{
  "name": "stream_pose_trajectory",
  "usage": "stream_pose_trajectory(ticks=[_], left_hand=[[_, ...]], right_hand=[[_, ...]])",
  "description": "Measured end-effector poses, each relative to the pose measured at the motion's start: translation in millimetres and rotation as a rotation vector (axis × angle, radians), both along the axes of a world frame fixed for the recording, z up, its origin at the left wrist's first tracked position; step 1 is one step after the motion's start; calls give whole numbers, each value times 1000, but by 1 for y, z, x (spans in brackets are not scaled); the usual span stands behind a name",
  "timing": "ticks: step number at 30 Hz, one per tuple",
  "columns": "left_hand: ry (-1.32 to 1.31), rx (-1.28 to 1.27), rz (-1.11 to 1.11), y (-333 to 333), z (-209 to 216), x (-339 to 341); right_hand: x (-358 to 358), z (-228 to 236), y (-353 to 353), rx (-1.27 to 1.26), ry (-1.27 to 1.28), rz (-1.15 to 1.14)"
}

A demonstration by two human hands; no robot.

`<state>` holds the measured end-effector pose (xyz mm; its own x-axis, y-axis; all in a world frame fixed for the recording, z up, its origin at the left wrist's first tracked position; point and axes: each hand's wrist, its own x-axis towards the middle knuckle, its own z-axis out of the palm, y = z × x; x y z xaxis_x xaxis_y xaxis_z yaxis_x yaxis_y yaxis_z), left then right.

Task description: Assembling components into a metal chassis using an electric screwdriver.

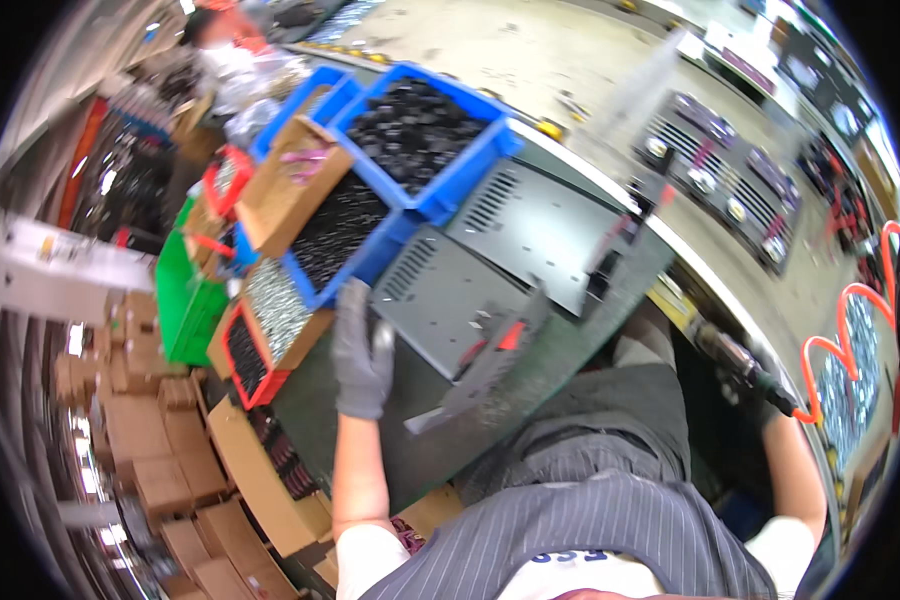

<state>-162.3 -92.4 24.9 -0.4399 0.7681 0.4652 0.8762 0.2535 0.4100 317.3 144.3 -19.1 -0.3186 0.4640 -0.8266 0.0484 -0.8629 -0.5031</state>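
Observation:
My left hand (360,362), in a grey glove, is open with its fingers stretched out and its thumb apart. It is at the left edge of a grey slotted metal panel (440,300), just below a blue bin of black small parts (388,268); whether it touches either I cannot tell. A second slotted panel (530,235) lies behind the first, and both have upright folded edges on the right. At the right, my gloved right hand (752,392) is closed round an air screwdriver (727,352) fed by an orange coiled hose. My fingers there are partly hidden and blurred.
Another blue bin (505,138) of black parts stands at the back. Boxes of screws (278,300), a red-edged box (260,385) and a green bin (192,310) crowd the left. Beyond the green bench (410,455) runs a conveyor carrying a slotted assembly (720,180). Cartons (145,430) stand lower left.

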Motion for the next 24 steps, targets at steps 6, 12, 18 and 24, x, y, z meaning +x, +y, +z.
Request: stream_pose_trajectory(ticks=[6, 12, 18, 24], left_hand=[[-855, 236, -177, -30, -6, 101], [-959, 329, -21, -21, -29, 135], [-1204, 986, 145, -105, -10, 77], [-2009, 1095, -740, -211, -7, 16]], right_hand=[[-51, -13, -55, 530, 99, 455], [-185, -23, 20, 1381, 44, 49], [-209, 34, 28, 1325, 380, 225], [-232, 162, -52, 1390, 378, 495]])
